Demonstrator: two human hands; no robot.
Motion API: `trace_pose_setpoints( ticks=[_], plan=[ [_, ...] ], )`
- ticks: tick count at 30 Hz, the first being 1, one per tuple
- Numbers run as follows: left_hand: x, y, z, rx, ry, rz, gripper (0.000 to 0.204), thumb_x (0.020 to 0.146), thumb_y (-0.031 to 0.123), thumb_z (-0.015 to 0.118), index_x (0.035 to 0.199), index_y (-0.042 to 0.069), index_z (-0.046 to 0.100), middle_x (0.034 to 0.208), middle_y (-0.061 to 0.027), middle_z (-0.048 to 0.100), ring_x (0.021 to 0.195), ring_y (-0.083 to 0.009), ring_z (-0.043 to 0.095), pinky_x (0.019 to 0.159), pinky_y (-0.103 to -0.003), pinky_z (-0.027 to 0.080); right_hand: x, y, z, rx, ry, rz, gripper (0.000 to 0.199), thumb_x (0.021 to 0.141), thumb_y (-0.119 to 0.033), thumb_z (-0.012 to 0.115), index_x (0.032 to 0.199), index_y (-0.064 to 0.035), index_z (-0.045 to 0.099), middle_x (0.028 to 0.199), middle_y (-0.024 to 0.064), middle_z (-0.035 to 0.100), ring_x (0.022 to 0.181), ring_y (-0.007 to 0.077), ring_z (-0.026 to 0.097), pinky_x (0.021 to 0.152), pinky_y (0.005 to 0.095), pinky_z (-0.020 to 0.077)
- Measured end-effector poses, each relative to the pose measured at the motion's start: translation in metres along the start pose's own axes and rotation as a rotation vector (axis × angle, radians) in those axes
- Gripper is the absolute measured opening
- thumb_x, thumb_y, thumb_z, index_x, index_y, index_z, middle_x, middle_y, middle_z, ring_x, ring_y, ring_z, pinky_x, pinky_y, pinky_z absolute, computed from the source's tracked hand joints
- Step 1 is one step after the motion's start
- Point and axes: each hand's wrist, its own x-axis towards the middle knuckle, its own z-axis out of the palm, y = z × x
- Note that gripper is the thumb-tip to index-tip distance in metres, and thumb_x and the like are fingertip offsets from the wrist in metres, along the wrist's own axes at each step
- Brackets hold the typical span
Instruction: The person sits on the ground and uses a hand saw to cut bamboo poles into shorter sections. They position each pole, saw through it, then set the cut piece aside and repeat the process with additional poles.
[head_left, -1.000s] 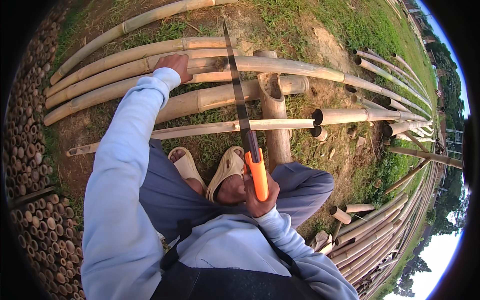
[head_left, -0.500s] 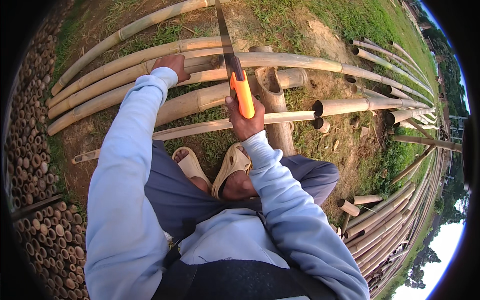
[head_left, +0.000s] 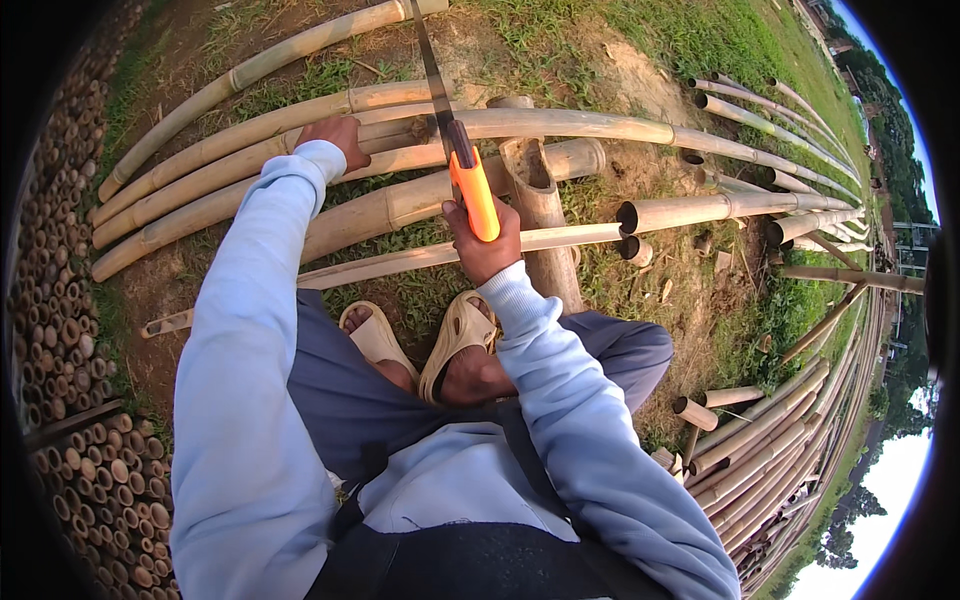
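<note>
The head view shows the right hand [head_left: 487,247] closed around the orange handle of a saw [head_left: 472,190], and the dark blade goes up and away from the person, across the bamboo poles. The blade lies on a long pole [head_left: 560,124] that runs from left to right, near the point where this pole rests on an upright wooden stump [head_left: 540,210]. The left hand [head_left: 332,138] is pressed down with the palm on the same group of poles, a little to the left of the blade; its fingers curl over a pole, but I cannot tell exactly which one. Both arms are in light blue sleeves. Below the hands there are two feet in beige sandals [head_left: 455,335] on the ground, just beside a thin pole [head_left: 400,262] that lies nearest to the person. More cut poles lie on the grass to the right, some with open hollow ends [head_left: 628,217]. At the left edge there is a big stack of bamboo [head_left: 60,330], seen from the cut ends. At the lower right, another pile of long poles [head_left: 780,440] runs along the rim.
</note>
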Motion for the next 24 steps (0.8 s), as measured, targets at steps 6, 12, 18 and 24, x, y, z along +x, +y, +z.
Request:
trace_pose_setpoints(
  ticks=[6, 12, 18, 24],
  plan=[
    [-0.004, -0.009, 0.014, -0.015, -0.003, -0.033, 0.045, 0.080, 0.035, 0.076, 0.114, 0.006, 0.069, 0.115, -0.0189, 0.072, 0.111, -0.0346, 0.069, 0.099, -0.045, 0.053, -0.161, -0.009, -0.052, -0.044, -0.039, 0.032, 0.032, 0.095, -0.006, 0.068, 0.125, 0.0032, 0.068, 0.086, 0.0017, 0.071, 0.066, 0.0056, 0.061, 0.062, 0.0227, 0.0501],
    [-0.001, 0.007, 0.005, -0.015, -0.019, 0.005, 0.049, 0.079, 0.036, 0.077, 0.116, 0.005, 0.069, 0.116, -0.0198, 0.072, 0.112, -0.0358, 0.068, 0.100, -0.046, 0.053, -0.017, 0.012, -0.018, 0.114, 0.002, 0.076, 0.015, 0.094, -0.012, 0.072, 0.096, 0.0024, 0.067, 0.072, 0.0020, 0.061, 0.065, 0.0108, 0.053, 0.062, 0.0308, 0.0463],
    [-0.002, -0.017, 0.014, 0.009, 0.027, -0.022, 0.045, 0.079, 0.033, 0.076, 0.113, 0.004, 0.070, 0.116, -0.0209, 0.072, 0.113, -0.0359, 0.068, 0.100, -0.047, 0.053, -0.101, -0.019, -0.028, 0.133, -0.018, 0.151, 0.014, 0.095, -0.009, 0.072, 0.103, 0.0019, 0.069, 0.072, -0.0004, 0.064, 0.062, 0.0071, 0.060, 0.057, 0.0244, 0.0486],
    [-0.001, -0.007, 0.014, -0.023, -0.003, -0.046, 0.048, 0.078, 0.034, 0.076, 0.117, 0.006, 0.069, 0.118, -0.0197, 0.071, 0.113, -0.0363, 0.067, 0.100, -0.046, 0.052, -0.133, -0.001, -0.053, -0.005, -0.060, 0.142, 0.028, 0.094, -0.005, 0.068, 0.120, 0.0053, 0.067, 0.100, 0.0110, 0.074, 0.093, 0.0138, 0.069, 0.085, 0.0290, 0.0531]
  ],
)
